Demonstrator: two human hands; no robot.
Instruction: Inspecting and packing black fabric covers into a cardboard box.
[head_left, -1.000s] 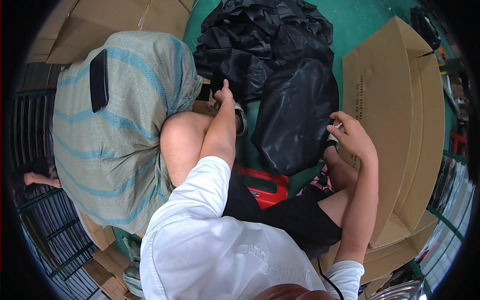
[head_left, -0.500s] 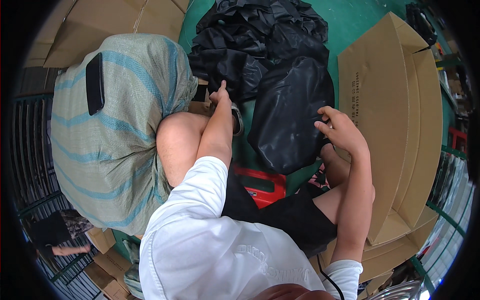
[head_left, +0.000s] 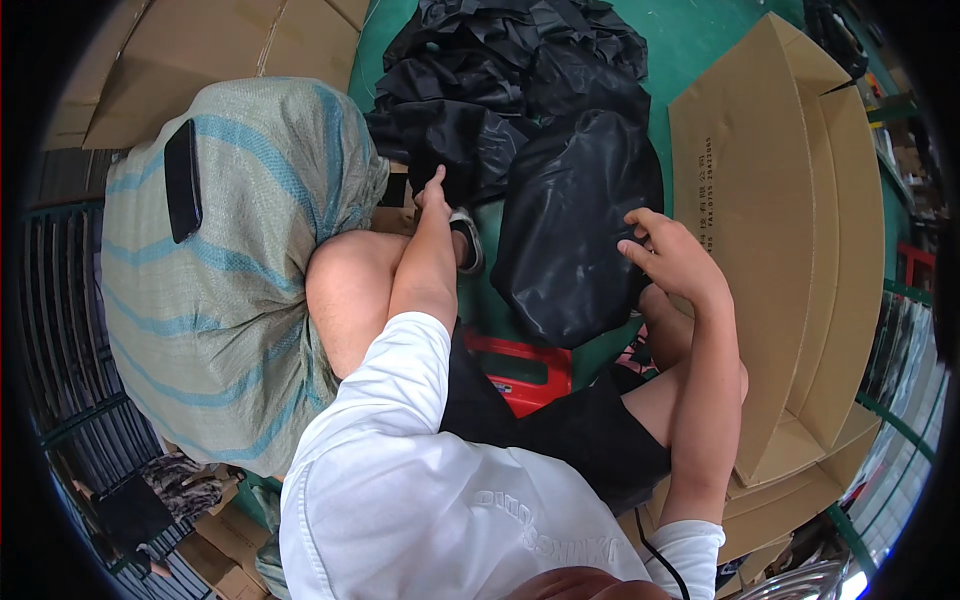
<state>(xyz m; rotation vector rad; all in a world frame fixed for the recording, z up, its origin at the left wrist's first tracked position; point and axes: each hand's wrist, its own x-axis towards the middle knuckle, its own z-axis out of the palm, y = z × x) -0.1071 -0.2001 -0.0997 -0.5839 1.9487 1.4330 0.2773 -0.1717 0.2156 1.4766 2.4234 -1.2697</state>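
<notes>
A smooth, shiny black cover (head_left: 580, 235) with a rounded outline lies on the floor in front of me, its material soft and creased. Over its right edge is my right hand (head_left: 675, 255), fingers apart and loosely bent, holding nothing; whether the fingertips touch the cover I cannot tell. My left hand (head_left: 433, 193) reaches down beyond my left knee, close to the near edge of a heap of crumpled black material (head_left: 515, 75). Its thumb points up, while the other fingers are mostly hidden, so any hold is not visible.
At my left stands a bulging woven sack (head_left: 230, 290) with blue stripes and a black phone (head_left: 183, 180) on top. An open cardboard box (head_left: 755, 250) stands at the right. A red plastic stool (head_left: 520, 375) shows between my legs. Another person (head_left: 140, 510) is at lower left.
My right hand has shifted slightly left over the black cover. My left hand has barely moved. The view has shifted a little, and the person at lower left has changed posture.
</notes>
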